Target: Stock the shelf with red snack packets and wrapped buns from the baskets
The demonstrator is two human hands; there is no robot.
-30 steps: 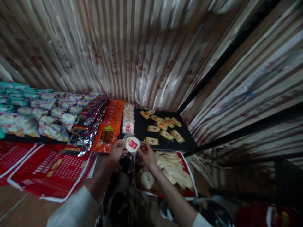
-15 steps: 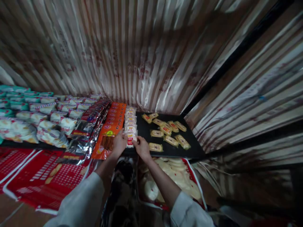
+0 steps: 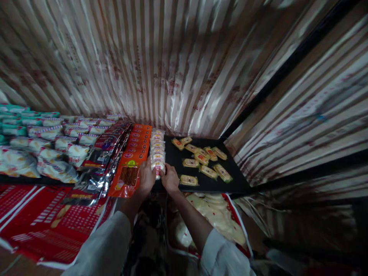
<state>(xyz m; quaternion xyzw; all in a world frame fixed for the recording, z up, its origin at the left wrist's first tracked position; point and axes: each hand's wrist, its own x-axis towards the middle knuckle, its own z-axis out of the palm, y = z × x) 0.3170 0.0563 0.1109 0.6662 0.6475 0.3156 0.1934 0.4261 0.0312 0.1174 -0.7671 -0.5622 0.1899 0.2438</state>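
A row of white wrapped snack packets (image 3: 158,148) with red and yellow print runs from front to back on the black shelf (image 3: 237,178). At its near end, my left hand (image 3: 147,178) grips the left side of the front packet (image 3: 158,167). My right hand (image 3: 170,179) holds the same packet from the right, thumb towards it. Some of the fingers are hidden behind the hands. Orange flat snack packs (image 3: 135,151) overlap in a line right beside my left hand. To the right of my right hand lie several loose yellow wrapped packets (image 3: 189,180).
Dark red and silver packs (image 3: 102,157) and white snack bags (image 3: 59,168) fill the shelf's left side, teal ones farther left. Below stand red baskets (image 3: 54,226) and a red-lined container (image 3: 234,207) with pale packets. Striped sheeting (image 3: 169,69) hangs behind; a dark bar (image 3: 253,99) slants at right.
Both hands have closed in around the front white packet, covering more of its sides. The view has shifted slightly; the loose yellow packets lie as before.
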